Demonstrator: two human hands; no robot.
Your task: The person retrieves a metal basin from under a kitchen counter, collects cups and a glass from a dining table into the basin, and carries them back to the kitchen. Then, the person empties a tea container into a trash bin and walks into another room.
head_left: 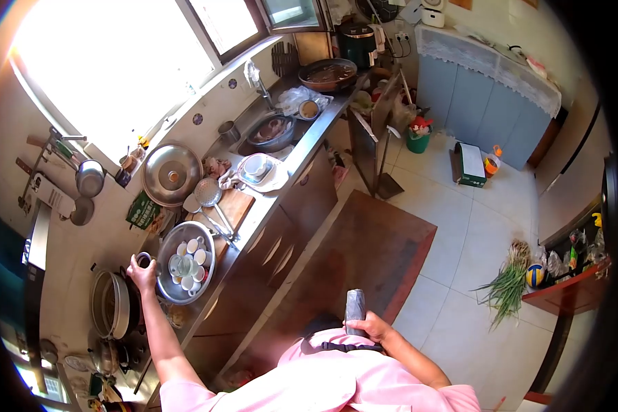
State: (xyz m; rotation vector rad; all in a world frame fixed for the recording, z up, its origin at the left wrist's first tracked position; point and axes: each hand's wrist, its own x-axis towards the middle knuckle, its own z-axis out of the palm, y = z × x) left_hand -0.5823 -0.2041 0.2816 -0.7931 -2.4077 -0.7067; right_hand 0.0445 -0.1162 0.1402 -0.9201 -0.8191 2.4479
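My left hand [141,276] reaches out over the counter. Its fingers are closed around a small round cup [143,259] with a dark inside, just left of a large metal basin [180,296]. Several white mugs [200,257] and some clear glass pieces [178,265] sit together in the basin. My right hand [371,327] is low in front of my pink shirt and grips a grey, cylinder-shaped roll [355,305], held upright. What the roll is made of cannot be made out.
Along the counter lie a skimmer [208,193], a wooden cutting board [237,206], a big metal lid [172,174] and stacked bowls [257,167]. Stacked pans [110,304] stand left of my left hand. On the floor are a brown mat [364,247] and green onions [505,281].
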